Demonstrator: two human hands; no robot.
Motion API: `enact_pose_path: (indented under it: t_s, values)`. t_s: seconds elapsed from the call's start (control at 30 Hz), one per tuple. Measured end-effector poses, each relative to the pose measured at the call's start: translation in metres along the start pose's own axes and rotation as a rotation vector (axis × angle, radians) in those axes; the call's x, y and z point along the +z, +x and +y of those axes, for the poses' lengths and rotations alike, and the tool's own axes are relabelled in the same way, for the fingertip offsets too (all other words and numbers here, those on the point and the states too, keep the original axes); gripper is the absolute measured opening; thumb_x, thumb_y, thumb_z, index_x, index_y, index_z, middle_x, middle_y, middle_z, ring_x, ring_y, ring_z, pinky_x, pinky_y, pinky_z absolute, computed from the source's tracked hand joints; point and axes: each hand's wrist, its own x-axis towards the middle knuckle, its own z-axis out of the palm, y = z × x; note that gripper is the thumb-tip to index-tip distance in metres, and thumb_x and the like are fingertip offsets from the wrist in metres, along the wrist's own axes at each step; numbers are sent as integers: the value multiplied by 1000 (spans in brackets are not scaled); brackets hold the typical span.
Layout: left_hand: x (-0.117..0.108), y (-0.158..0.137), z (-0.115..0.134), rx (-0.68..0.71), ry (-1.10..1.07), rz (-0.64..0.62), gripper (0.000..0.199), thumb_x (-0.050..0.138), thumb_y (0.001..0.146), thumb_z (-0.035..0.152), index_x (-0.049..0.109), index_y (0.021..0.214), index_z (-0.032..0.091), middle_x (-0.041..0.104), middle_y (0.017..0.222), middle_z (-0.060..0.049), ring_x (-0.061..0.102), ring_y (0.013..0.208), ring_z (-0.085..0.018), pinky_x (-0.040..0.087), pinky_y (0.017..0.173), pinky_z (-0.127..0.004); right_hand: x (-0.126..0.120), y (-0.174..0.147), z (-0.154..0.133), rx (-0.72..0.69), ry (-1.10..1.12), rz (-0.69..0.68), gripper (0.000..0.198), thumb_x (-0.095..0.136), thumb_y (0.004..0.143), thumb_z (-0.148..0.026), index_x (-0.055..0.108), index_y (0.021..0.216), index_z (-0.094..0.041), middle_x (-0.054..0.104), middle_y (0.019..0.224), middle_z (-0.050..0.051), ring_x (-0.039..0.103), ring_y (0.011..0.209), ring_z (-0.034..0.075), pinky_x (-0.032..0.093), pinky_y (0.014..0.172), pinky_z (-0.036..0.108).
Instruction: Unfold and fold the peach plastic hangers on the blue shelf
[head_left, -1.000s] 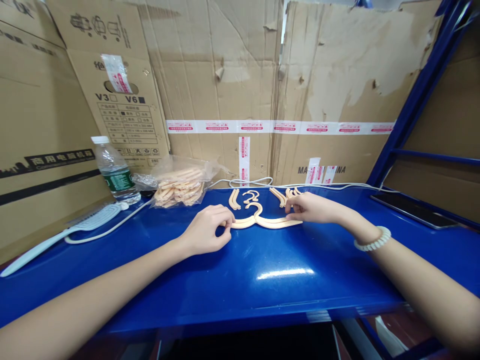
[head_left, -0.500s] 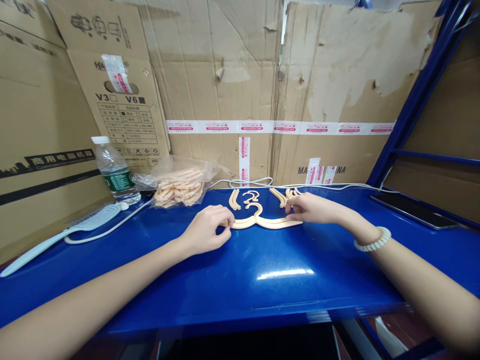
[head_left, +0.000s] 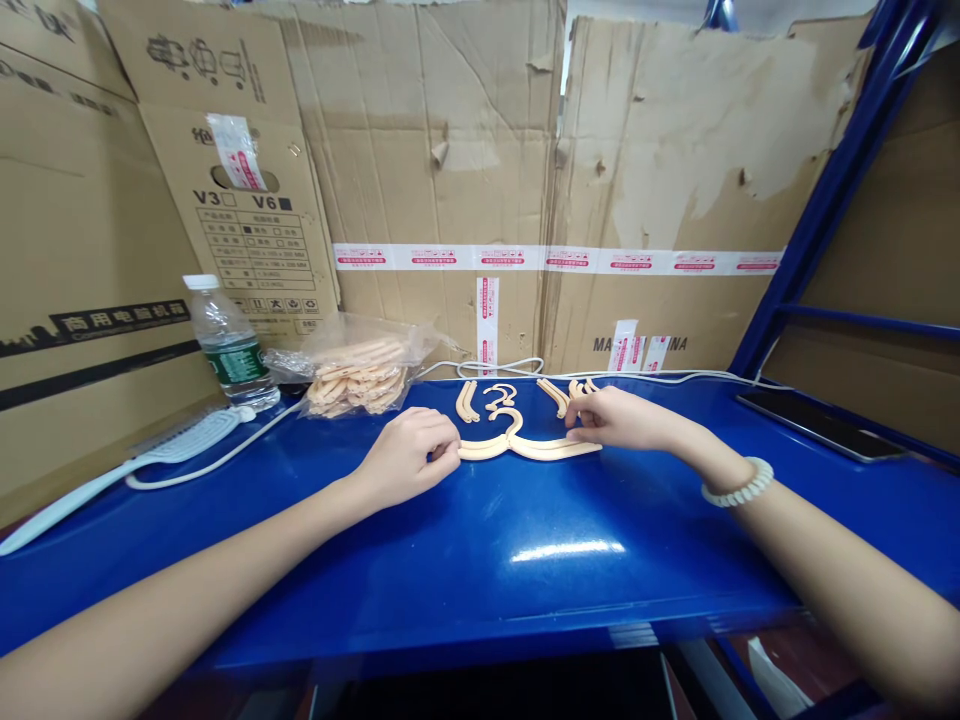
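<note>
A cream plastic clothes hanger [head_left: 546,451] lies flat on the blue table, its hook [head_left: 513,418] pointing away from me and its two arms spread sideways. My left hand [head_left: 411,452] is closed at the left arm's end, fingertips and thumb together, hiding the tip. Over the right arm, near its outer end, my right hand [head_left: 611,418] has its fingers curled down onto the piece. Just beyond lie loose cream hanger parts: curved arms [head_left: 466,402] on the left, small hooks [head_left: 501,397] in the middle, and straighter arms [head_left: 553,397] partly behind my right hand.
A clear bag of cream parts [head_left: 358,375] sits at the back left, near a water bottle [head_left: 231,345] and a pale hairbrush [head_left: 176,440]. A white cable [head_left: 667,376] runs along the cardboard wall [head_left: 442,190]. A dark phone [head_left: 821,425] lies at right.
My left hand has shifted slightly left along the hanger's arm, and its thumb and fingers have come together. My right hand stays over the right arm.
</note>
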Motion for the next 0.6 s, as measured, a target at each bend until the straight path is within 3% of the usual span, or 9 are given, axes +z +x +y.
enact_pose_path:
  t_s: [0.13,0.33,0.47,0.6]
  values:
    - [-4,3,1,47,81,1,29,42,86,17,48,58,17,60,63,-1,51,62,-15,39,70,-30,-4,3,-9,10,1,56,15,62,82,-28,66,91,-17,64,71,2,56,60,13,36,56,23]
    - [-11,20,-4,-35,165,-172,15,47,80,16,61,82,18,65,81,-4,60,76,-19,43,72,-31,-16,29,-17,-26,-70,175,14,63,83,-26,65,94,-17,67,80,3,60,70,15,38,60,24]
    - [-4,40,-25,-105,142,-287,31,45,72,6,64,91,20,69,98,-3,63,93,-20,46,80,-30,-22,62,-19,-4,-218,76,20,60,85,-27,64,102,-17,69,88,4,62,76,17,38,61,24]
    - [10,57,-50,-108,146,-350,32,48,71,6,67,94,20,70,97,-4,65,92,-20,48,78,-28,-13,99,-14,-9,-274,-18,23,62,82,-22,66,104,-17,70,92,7,62,81,19,36,59,24]
